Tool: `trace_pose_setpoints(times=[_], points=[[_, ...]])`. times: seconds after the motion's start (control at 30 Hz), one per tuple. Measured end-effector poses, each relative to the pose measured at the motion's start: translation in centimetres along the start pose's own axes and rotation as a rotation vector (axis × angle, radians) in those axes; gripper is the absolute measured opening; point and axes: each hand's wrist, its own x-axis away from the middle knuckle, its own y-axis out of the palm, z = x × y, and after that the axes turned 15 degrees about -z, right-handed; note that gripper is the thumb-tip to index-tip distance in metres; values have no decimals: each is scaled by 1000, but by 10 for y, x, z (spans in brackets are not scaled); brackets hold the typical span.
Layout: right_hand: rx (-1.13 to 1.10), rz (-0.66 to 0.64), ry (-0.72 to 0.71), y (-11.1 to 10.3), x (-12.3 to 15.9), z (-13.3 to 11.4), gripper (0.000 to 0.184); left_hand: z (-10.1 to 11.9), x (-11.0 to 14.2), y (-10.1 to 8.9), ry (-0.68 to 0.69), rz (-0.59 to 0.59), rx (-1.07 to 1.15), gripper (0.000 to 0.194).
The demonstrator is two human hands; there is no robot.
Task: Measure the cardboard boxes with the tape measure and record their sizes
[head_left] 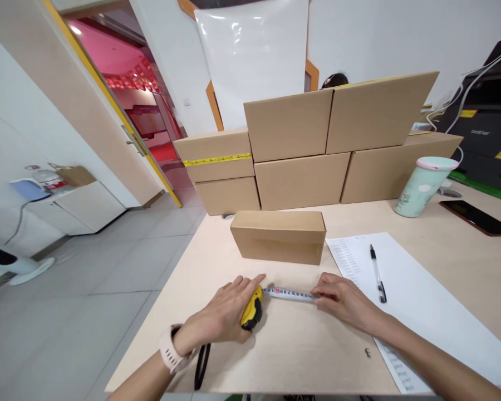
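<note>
My left hand (pixel 227 309) is wrapped round a yellow and black tape measure (pixel 253 309), its black strap hanging by the wrist. From the case a short length of white blade (pixel 290 294) runs to the right, with numbers along it. My right hand (pixel 340 298) pinches the free end of that blade between thumb and fingers. Just beyond both hands a small closed cardboard box (pixel 279 239) lies on the table (pixel 300 356). Printed sheets of paper (pixel 413 301) are beside my right forearm, with a black-capped clear pen (pixel 378 273) on top.
Several larger cardboard boxes (pixel 300 181) are stacked along the table's far side. To the right stand a mint-green cup (pixel 423 189), a dark phone (pixel 480 217) and a black printer (pixel 484 122). A small object (pixel 368 352) lies near the front. Someone's head shows behind the boxes.
</note>
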Motion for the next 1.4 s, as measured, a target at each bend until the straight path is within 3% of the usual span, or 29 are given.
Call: trace_pose_setpoints(times=[0.1, 0.2, 0.3, 0.4, 0.53, 0.6, 0.67, 0.8, 0.9, 0.97, 1.03, 1.13, 1.3, 1.4], points=[[-28, 49, 40, 1, -1, 0, 23, -1, -6, -4, -26, 17, -15, 100], [38, 173, 160, -22, 12, 14, 27, -5, -10, -7, -46, 47, -29, 93], [257, 377, 494, -54, 34, 41, 29, -9, -13, -9, -55, 59, -31, 88], [372, 342, 733, -73, 49, 71, 31, -9, -14, -8, -54, 72, -32, 88], [266, 251, 594, -71, 48, 92, 14, 13, -10, -5, 2, 165, -34, 87], [139, 243, 519, -70, 47, 92, 6, 36, -9, -4, 143, 242, 26, 77], [-107, 287, 461, -74, 49, 85, 12, 63, -16, -2, 332, 251, 111, 60], [-660, 495, 185, -91, 66, 70, 35, 111, -61, 8, 602, 172, 145, 51], [-728, 628, 47, -96, 74, 68, 39, 132, -107, 23, 685, 192, 61, 55], [-676, 701, 81, -91, 70, 70, 35, 140, -131, 33, 695, 216, 2, 52], [-618, 764, 110, -82, 61, 73, 29, 143, -145, 41, 672, 240, -33, 64], [-642, 801, 132, -69, 45, 70, 43, 142, -151, 47, 638, 235, -68, 85], [-996, 581, 137, -61, 31, 55, 56, 131, -154, 44, 591, 261, -194, 84], [-988, 522, 216, -58, 25, 57, 50, 126, -158, 42, 577, 278, -235, 81]])
